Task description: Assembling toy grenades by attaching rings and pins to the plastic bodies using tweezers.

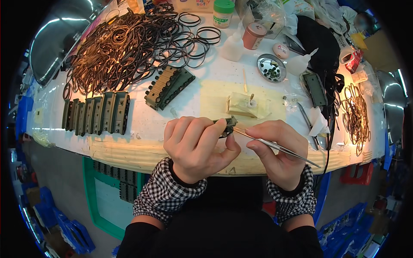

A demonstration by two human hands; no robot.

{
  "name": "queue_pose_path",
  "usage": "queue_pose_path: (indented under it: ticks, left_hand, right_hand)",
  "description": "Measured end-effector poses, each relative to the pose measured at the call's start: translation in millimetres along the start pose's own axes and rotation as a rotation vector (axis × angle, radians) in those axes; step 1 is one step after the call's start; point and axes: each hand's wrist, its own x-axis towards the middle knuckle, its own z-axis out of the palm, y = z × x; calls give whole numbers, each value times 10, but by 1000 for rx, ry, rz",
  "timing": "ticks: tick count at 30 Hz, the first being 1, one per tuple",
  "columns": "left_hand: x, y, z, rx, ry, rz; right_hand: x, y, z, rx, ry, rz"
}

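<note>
My left hand (191, 148) is closed around a small dark green model part (231, 124), probably a vehicle piece, over the table's near edge. Most of that part is hidden behind the fingers. In my right hand (282, 144) I pinch metal tweezers (284, 149), whose tips touch or nearly touch the part's right end. Just beyond my hands stands a taped block (241, 105) with a small white cup on it. Two green hull-like parts with wheels (172, 88) lie farther left, and a row of similar parts (101, 112) stands at the left.
A large heap of dark rubber bands (116, 51) covers the far left. A round metal dish (271, 68) with small dark pieces, a pink tin (254, 35) and a green-lidded jar (223, 13) stand at the back. More bands (356, 114) lie right. Below, a green crate (91, 189) holds parts.
</note>
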Motion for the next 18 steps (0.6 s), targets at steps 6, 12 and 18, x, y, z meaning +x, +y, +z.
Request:
queue_pose_path:
  ticks: [6, 12, 18]
  left_hand:
    - [-10, -32, 53, 18, 41, 42]
    - [-6, -11, 33, -18, -25, 56]
    - [-29, 2, 46, -24, -61, 56]
  right_hand:
    - [50, -45, -27, -36, -71, -16]
    - [141, 39, -96, -135, -196, -222]
    - [175, 115, -175, -162, -358, -292]
